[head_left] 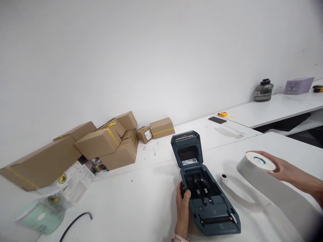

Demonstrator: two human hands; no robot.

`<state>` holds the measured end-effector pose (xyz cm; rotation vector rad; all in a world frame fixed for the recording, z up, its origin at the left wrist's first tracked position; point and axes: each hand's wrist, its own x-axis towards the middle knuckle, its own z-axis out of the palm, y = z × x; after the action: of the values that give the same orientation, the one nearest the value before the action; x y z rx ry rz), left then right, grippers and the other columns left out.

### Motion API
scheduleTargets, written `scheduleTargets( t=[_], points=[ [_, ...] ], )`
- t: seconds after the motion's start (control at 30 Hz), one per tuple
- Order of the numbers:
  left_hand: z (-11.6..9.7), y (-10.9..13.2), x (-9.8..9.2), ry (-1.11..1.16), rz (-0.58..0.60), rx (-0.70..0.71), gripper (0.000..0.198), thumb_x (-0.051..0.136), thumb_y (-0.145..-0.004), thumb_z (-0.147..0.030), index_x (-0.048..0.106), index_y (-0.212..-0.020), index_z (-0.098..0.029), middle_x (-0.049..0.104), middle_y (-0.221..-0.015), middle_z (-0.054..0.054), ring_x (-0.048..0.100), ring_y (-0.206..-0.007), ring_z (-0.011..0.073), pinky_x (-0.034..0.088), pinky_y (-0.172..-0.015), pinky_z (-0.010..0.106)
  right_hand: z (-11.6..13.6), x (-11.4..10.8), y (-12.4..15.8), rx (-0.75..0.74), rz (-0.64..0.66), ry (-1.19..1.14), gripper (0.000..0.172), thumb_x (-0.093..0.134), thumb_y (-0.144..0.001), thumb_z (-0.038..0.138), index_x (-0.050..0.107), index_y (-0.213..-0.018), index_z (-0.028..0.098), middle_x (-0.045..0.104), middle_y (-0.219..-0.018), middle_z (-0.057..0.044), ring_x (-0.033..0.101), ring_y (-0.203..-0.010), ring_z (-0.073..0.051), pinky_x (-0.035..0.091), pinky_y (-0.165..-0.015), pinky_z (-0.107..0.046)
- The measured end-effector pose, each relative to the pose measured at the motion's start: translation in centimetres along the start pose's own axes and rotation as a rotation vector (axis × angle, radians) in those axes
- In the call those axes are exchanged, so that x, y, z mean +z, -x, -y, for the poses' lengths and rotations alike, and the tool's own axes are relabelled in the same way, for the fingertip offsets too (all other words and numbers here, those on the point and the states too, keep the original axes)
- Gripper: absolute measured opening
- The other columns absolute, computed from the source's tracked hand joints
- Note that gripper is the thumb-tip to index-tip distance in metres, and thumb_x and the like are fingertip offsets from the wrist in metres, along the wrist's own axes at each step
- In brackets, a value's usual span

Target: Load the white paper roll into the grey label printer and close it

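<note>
A dark blue-grey label printer (214, 205) sits on the white table with its lid (187, 146) swung up, so its inner bay and black roller show. My left hand (183, 205) grips the printer's left side, thumb over the edge. To the right of it, my right hand (282, 168) holds a large roll of white labels (259, 163) above the table, its strip trailing down toward the lower right. Between roll and printer lies a small paper roll (223, 178) with a narrow unwound strip curling rightward. The fingers under the large roll are partly hidden.
Cardboard boxes (98, 141) are piled at the back left, with plastic packaging (42, 215) and a black cable (75, 220) nearer. Behind the printer are a phone (217, 120) and a yellow tape measure (222, 114). A bottle (263, 90) and purple box (299, 85) stand far right.
</note>
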<state>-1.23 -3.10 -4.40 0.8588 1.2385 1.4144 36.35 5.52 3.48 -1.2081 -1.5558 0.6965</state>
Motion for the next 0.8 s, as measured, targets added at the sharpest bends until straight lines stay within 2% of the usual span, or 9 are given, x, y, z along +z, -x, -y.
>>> scheduleTargets(
  t=[0.1, 0.17, 0.27, 0.37, 0.43, 0.53, 0.6, 0.7, 0.8],
  points=[
    [-1.6, 0.3, 0.4, 0.003, 0.051, -0.087, 0.074, 0.071, -0.077, -0.049, 0.049, -0.141, -0.017, 0.056, -0.145, 0.014, 0.052, -0.134, 0.0297, 0.045, -0.105, 0.034, -1.7, -0.7, -1.1, 0.100, 0.289, -0.013, 0.053, 0.071, -0.072, 0.046, 0.070, -0.121, 0.026, 0.071, -0.124, -0.015, 0.069, -0.108, -0.036, 0.054, -0.081, -0.038],
    [-2.8, 0.4, 0.8, -0.078, 0.099, -0.111, 0.077, 0.071, -0.078, -0.048, 0.045, -0.144, -0.018, 0.056, -0.145, 0.013, 0.054, -0.132, 0.0289, 0.046, -0.103, 0.034, -2.7, -0.4, -1.6, 0.135, 0.374, 0.010, 0.052, 0.072, -0.069, 0.037, 0.070, -0.120, 0.026, 0.072, -0.122, -0.013, 0.067, -0.111, -0.036, 0.053, -0.086, -0.037],
    [-4.4, 0.3, 1.6, -0.353, 0.103, -0.059, 0.075, 0.072, -0.077, -0.039, 0.044, -0.144, -0.019, 0.061, -0.139, 0.012, 0.058, -0.125, 0.0283, 0.046, -0.101, 0.035, -4.0, 1.1, -2.0, 0.165, 0.506, 0.046, 0.057, 0.071, -0.067, 0.029, 0.066, -0.124, 0.028, 0.070, -0.125, -0.010, 0.064, -0.116, -0.036, 0.053, -0.091, -0.036],
    [-5.4, 0.1, 2.6, -0.611, 0.070, 0.001, 0.068, 0.068, -0.075, -0.031, 0.047, -0.140, -0.021, 0.066, -0.131, 0.010, 0.061, -0.119, 0.0293, 0.045, -0.099, 0.037, -5.1, 2.9, -2.1, 0.158, 0.557, 0.062, 0.066, 0.067, -0.073, 0.033, 0.055, -0.137, 0.028, 0.064, -0.135, -0.009, 0.061, -0.122, -0.035, 0.052, -0.097, -0.038],
    [-5.7, 0.0, 3.0, -0.702, 0.067, 0.009, 0.069, 0.065, -0.075, -0.030, 0.045, -0.141, -0.020, 0.066, -0.130, 0.010, 0.061, -0.117, 0.0304, 0.045, -0.097, 0.038, -5.4, 3.5, -2.3, 0.144, 0.591, 0.069, 0.074, 0.067, -0.075, 0.038, 0.047, -0.145, 0.029, 0.056, -0.146, -0.009, 0.056, -0.128, -0.035, 0.050, -0.102, -0.041],
    [-5.9, 0.1, 3.2, -0.761, 0.067, -0.010, 0.075, 0.062, -0.075, -0.027, 0.041, -0.146, -0.019, 0.067, -0.128, 0.011, 0.062, -0.116, 0.0310, 0.045, -0.097, 0.038, -4.5, 3.3, -2.7, 0.112, 0.610, 0.104, 0.083, 0.069, -0.076, 0.046, 0.038, -0.152, 0.031, 0.037, -0.161, -0.007, 0.041, -0.143, -0.037, 0.043, -0.111, -0.046],
    [-5.8, 0.2, 3.0, -0.767, 0.072, -0.007, 0.075, 0.059, -0.075, -0.024, 0.041, -0.148, -0.020, 0.067, -0.129, 0.010, 0.062, -0.117, 0.0300, 0.043, -0.100, 0.036, -2.9, 3.1, -2.9, 0.066, 0.583, 0.160, 0.079, 0.064, -0.082, 0.050, 0.035, -0.154, 0.034, 0.030, -0.164, -0.004, 0.031, -0.149, -0.035, 0.037, -0.115, -0.048],
    [-5.6, 0.4, 2.5, -0.789, 0.042, 0.010, 0.072, 0.055, -0.076, -0.020, 0.044, -0.147, -0.020, 0.065, -0.134, 0.009, 0.060, -0.122, 0.0283, 0.040, -0.105, 0.034, -0.2, 4.1, -2.9, -0.052, 0.600, 0.314, 0.060, 0.050, -0.092, 0.047, 0.042, -0.150, 0.035, 0.040, -0.160, -0.004, 0.037, -0.146, -0.033, 0.037, -0.114, -0.051],
    [-5.6, 0.7, 2.2, -0.825, 0.016, 0.021, 0.069, 0.052, -0.076, -0.016, 0.048, -0.145, -0.020, 0.067, -0.132, 0.008, 0.060, -0.122, 0.0276, 0.038, -0.107, 0.034, 1.4, 6.9, -2.3, -0.248, 0.706, 0.551, 0.054, 0.050, -0.087, 0.026, 0.056, -0.141, 0.027, 0.059, -0.144, -0.010, 0.051, -0.134, -0.033, 0.031, -0.116, -0.057]
  ],
)
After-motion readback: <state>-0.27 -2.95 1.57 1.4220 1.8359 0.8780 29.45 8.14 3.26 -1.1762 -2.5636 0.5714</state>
